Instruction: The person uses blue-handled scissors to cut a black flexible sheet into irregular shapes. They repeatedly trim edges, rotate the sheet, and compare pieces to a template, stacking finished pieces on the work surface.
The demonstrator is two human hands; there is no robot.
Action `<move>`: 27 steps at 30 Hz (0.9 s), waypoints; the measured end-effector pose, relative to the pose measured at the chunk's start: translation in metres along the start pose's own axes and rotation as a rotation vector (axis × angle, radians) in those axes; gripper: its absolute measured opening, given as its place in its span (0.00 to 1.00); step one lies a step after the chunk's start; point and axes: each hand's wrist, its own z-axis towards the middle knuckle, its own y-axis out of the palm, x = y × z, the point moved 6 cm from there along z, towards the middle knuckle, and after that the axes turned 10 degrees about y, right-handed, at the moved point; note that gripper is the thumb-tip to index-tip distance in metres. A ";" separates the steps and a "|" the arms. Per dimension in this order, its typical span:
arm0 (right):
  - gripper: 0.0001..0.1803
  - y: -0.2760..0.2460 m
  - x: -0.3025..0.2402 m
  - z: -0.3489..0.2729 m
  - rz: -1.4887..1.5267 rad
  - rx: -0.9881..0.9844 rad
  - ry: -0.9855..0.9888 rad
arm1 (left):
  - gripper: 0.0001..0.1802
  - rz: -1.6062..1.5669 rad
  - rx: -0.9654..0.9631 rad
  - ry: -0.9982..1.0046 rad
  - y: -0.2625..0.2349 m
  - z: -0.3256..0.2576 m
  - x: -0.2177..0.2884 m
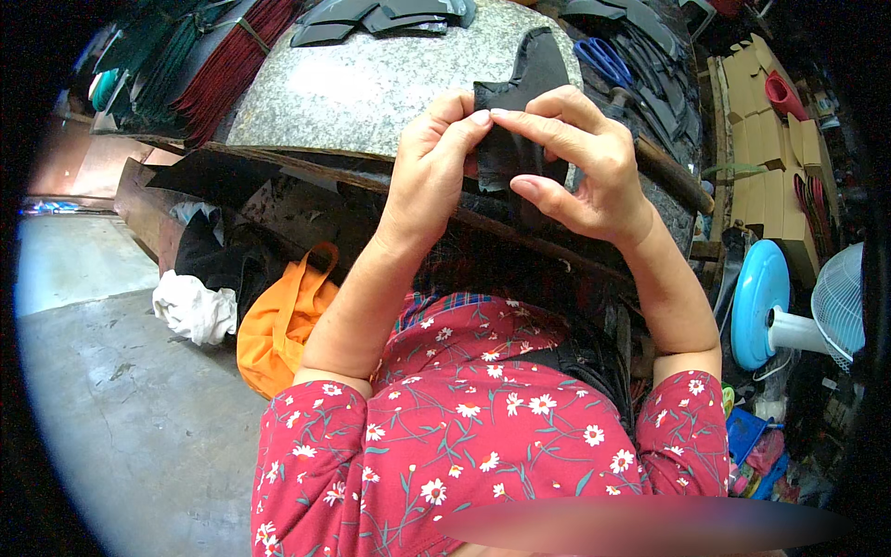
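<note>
Over the near edge of a speckled stone slab (348, 107), I have a black, flat, leather-like piece (541, 72) with a narrow arm pointing away from me. My left hand (429, 158) pinches its left edge between thumb and fingers. The index fingertip of my right hand (599, 162) meets the left thumb tip at that same edge. My right thumb is held apart, lower down, in front of the piece. The folded lower part of the piece is partly hidden behind my hands.
Stacked black pieces (390, 17) lie at the slab's far edge. On the right are blue-handled scissors (603, 61), a wooden tool handle (673, 174), cardboard boxes (761, 139) and a fan (840, 302). Dark red bundled strips (237, 60) sit left; an orange bag (283, 330) hangs below.
</note>
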 end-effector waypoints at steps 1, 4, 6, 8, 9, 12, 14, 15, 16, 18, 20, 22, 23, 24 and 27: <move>0.25 0.000 0.001 -0.001 -0.006 -0.013 0.015 | 0.06 -0.007 0.005 -0.028 0.000 0.000 -0.002; 0.21 -0.007 0.007 -0.001 -0.073 0.076 0.028 | 0.07 -0.151 0.023 -0.075 0.001 0.001 -0.006; 0.17 -0.014 0.016 0.001 -0.107 0.156 0.091 | 0.07 -0.168 0.041 -0.089 -0.002 0.003 -0.007; 0.17 -0.022 0.028 0.004 -0.071 0.209 0.207 | 0.08 -0.112 0.101 -0.083 -0.010 0.007 -0.006; 0.23 -0.025 0.033 0.005 -0.098 0.220 0.280 | 0.07 -0.135 0.104 -0.068 -0.012 0.007 -0.004; 0.24 -0.029 0.017 0.010 -0.145 0.201 0.061 | 0.05 -0.242 0.059 -0.060 -0.016 0.013 -0.001; 0.32 -0.024 0.003 0.009 -0.177 0.169 -0.078 | 0.05 -0.281 0.059 -0.113 -0.017 0.015 -0.002; 0.40 -0.014 -0.001 0.008 -0.233 0.046 -0.068 | 0.06 -0.351 0.046 -0.069 -0.014 0.016 0.001; 0.39 -0.007 -0.002 0.007 -0.240 -0.009 -0.027 | 0.07 -0.356 0.075 -0.064 -0.013 0.016 0.002; 0.35 0.005 0.004 0.005 -0.108 -0.091 0.115 | 0.08 -0.340 0.066 -0.046 -0.008 0.015 0.006; 0.26 0.008 0.016 0.002 0.053 -0.096 0.257 | 0.10 -0.304 -0.005 0.009 -0.001 0.014 0.014; 0.23 0.008 0.038 -0.003 0.248 -0.173 0.486 | 0.13 0.099 0.052 0.150 -0.002 0.008 0.025; 0.21 0.005 0.047 -0.007 0.382 -0.152 0.587 | 0.17 0.608 0.077 0.494 0.001 0.005 0.049; 0.22 0.002 0.050 -0.009 0.453 -0.184 0.561 | 0.23 1.119 0.102 0.836 0.014 -0.006 0.068; 0.23 -0.005 0.053 -0.011 0.607 -0.293 0.445 | 0.31 1.150 -0.091 0.971 0.030 -0.009 0.078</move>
